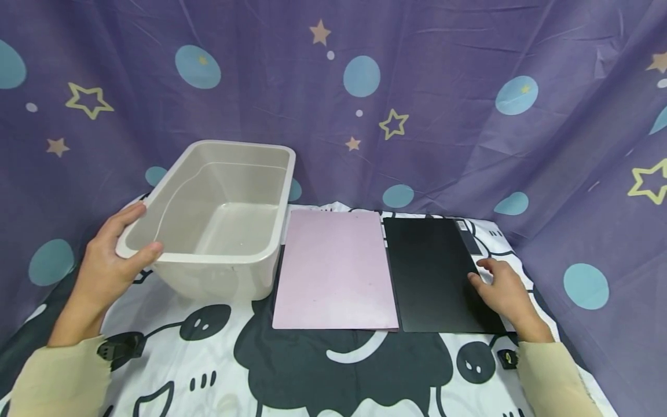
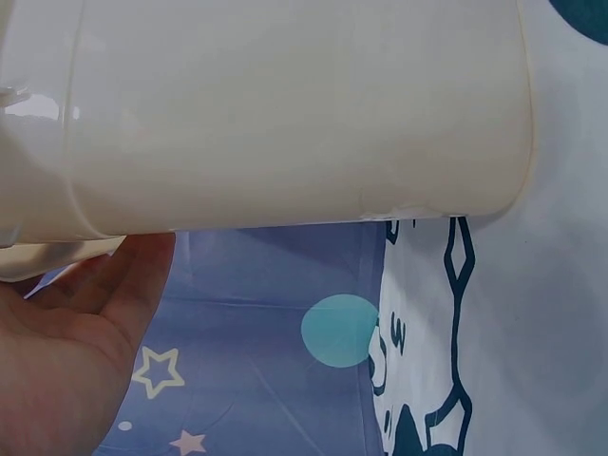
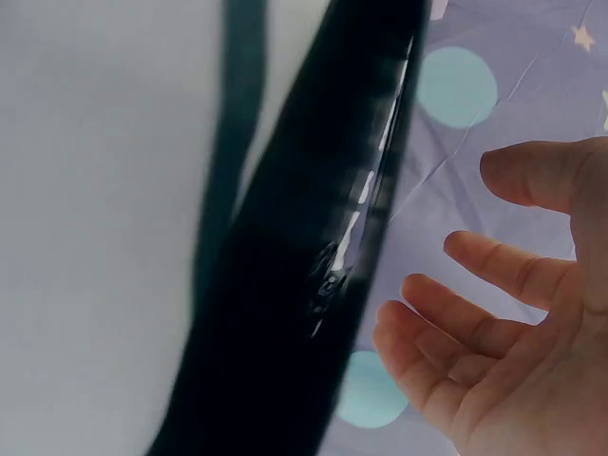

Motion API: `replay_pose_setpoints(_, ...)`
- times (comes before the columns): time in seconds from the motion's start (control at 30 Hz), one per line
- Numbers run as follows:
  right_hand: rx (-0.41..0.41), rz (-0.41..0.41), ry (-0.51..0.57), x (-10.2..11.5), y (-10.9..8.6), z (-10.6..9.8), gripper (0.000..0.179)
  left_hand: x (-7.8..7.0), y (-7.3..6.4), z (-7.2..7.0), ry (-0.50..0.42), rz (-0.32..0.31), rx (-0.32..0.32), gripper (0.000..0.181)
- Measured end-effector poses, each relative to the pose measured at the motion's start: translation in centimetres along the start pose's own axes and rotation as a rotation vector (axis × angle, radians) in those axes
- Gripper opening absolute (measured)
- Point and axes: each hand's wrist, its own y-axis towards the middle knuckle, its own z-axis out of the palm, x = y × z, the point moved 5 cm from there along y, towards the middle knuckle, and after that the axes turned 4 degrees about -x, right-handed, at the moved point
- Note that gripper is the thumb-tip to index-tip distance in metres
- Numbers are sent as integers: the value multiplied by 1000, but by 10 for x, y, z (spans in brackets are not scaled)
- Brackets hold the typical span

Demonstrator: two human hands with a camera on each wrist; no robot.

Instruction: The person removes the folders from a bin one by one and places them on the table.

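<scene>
A cream plastic tub (image 1: 250, 272) stands at the left, its hollow inside facing up and toward me. My left hand (image 1: 112, 249) grips its near left rim corner, thumb over the rim and fingers along the outer side. The left wrist view shows the tub's smooth wall (image 2: 313, 114) above the left hand (image 2: 76, 342). To the right lies a flat black folder (image 1: 438, 278) with a small label at its far right corner. My right hand (image 1: 505, 292) is beside its right edge, and in the right wrist view this hand (image 3: 503, 323) has spread, loosely bent fingers.
A flat pink folder (image 1: 336, 272) lies between the tub and the black folder. All rest on a white and dark cartoon-print cloth (image 1: 292, 370). Behind and at both sides hangs a purple curtain (image 1: 443, 58) with stars and blue dots.
</scene>
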Motion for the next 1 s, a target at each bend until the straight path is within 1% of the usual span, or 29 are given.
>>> replay_pose_setpoints(0.23, -55, -44, -21, 20, -2, 1, 37, -1, 0, 1, -9, -5, -11, 77)
replay_pose_setpoints(0.43, -56, -55, 7, 36, 0, 3, 37, -2, 2, 1, -16, 18, -22, 77)
replay_pose_setpoints(0.57, -87, -64, 16, 46, 1, 5, 32, -2, 1, 1, 6, 18, -23, 76)
replay_pose_setpoints(0.73, -120, -87, 28, 58, 2, 5, 29, -2, -1, 1, 25, 3, -19, 76)
replay_pose_setpoints(0.83, -138, -104, 42, 65, 3, 5, 28, -5, -1, 0, 10, 30, -39, 73)
replay_pose_setpoints(0.93, -160, -122, 55, 71, 4, 5, 26, -8, -1, -2, -8, 72, -75, 69)
replay_pose_setpoints(1.0, -172, -133, 59, 75, 4, 5, 25, -10, -1, -3, -20, 89, -99, 67)
